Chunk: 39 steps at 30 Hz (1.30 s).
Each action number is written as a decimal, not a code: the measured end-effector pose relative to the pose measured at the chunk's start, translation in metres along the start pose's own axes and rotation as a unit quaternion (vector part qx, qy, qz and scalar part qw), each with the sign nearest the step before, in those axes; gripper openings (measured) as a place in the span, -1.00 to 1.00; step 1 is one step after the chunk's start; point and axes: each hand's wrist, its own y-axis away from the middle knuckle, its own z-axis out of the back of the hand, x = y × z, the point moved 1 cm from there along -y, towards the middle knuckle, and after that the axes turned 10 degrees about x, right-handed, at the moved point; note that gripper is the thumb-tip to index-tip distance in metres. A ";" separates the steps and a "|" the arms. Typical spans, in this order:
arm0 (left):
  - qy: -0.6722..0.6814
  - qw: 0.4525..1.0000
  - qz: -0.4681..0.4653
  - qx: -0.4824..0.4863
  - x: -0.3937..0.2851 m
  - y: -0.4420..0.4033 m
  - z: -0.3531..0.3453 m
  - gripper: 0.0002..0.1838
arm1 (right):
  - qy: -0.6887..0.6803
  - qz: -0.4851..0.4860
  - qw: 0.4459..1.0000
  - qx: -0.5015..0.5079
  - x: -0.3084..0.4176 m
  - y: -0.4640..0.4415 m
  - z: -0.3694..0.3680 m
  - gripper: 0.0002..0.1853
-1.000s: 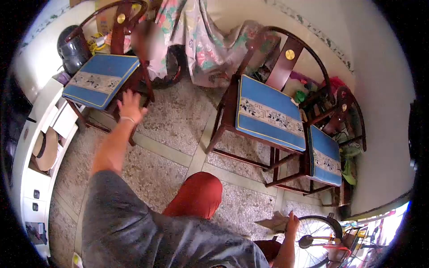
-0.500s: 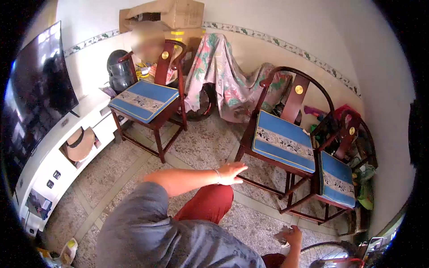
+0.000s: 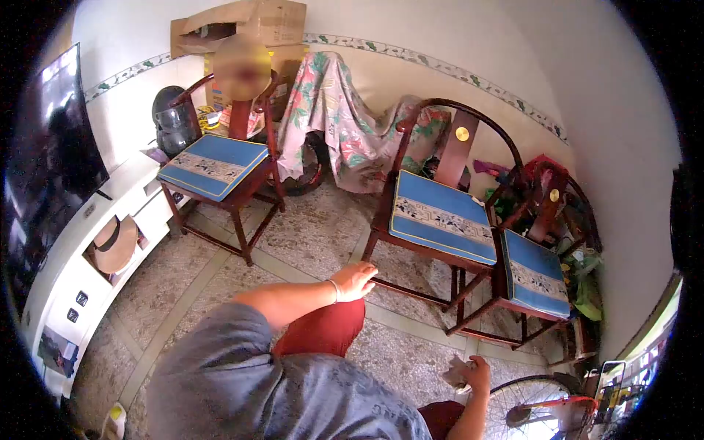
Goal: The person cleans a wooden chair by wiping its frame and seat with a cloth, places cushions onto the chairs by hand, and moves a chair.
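My left hand [image 3: 354,281], with a thin band on its wrist, is over my left knee in red trousers [image 3: 323,328]. It looks empty, its fingers loosely extended, near the front leg of the middle chair. Low on the right, my right hand [image 3: 477,375] is closed on a crumpled greyish cloth [image 3: 456,372], beside a bicycle wheel [image 3: 518,415]. Three dark wooden chairs carry blue cushions: a left one [image 3: 214,166], a middle one [image 3: 443,218] and a right one [image 3: 535,276].
A white cabinet [image 3: 73,282] with a hat [image 3: 116,246] and a large TV [image 3: 55,169] line the left. Along the back wall are a black helmet [image 3: 174,121], cardboard boxes [image 3: 279,26] and a floral cloth [image 3: 330,110] draped over something wheeled.
My left hand has come from its outstretched position near the left chair to my knee. My right hand still holds the cloth. The view has shifted, showing more of the TV and boxes.
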 end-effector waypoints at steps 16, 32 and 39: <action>0.008 1.000 -0.011 0.028 0.000 0.001 0.008 -0.59 | 0.024 -0.064 0.995 0.070 -0.027 -0.004 -0.007 -0.46; 0.038 0.999 0.000 -0.012 0.008 -0.001 -0.003 -0.60 | 0.038 -0.067 0.992 0.104 -0.051 0.003 -0.016 -0.42; 0.045 0.999 -0.011 -0.007 0.016 -0.004 -0.010 -0.59 | 0.046 -0.059 0.994 0.079 -0.041 0.007 -0.014 -0.32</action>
